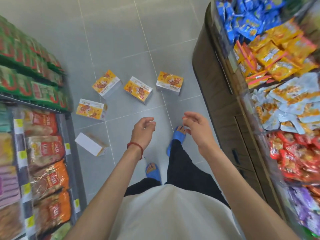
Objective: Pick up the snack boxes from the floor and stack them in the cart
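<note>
The person's arms reach out over blue slippers (153,172), and the left hand (143,130) and right hand (196,127) are loosely curled, holding nothing. Just left of them a white-sided snack box (90,144) lies on the grey tiled floor (121,40) near the foot of the shelf (69,135), with an orange box (90,110) a little farther on. Beyond, the left box (105,84), middle box (137,90) and right box (169,83) lie apart in a loose row across the aisle, short of the wooden counter (216,84).

Single head-worn wide-angle view, steeply down from standing height onto the tiled floor (121,40).
</note>
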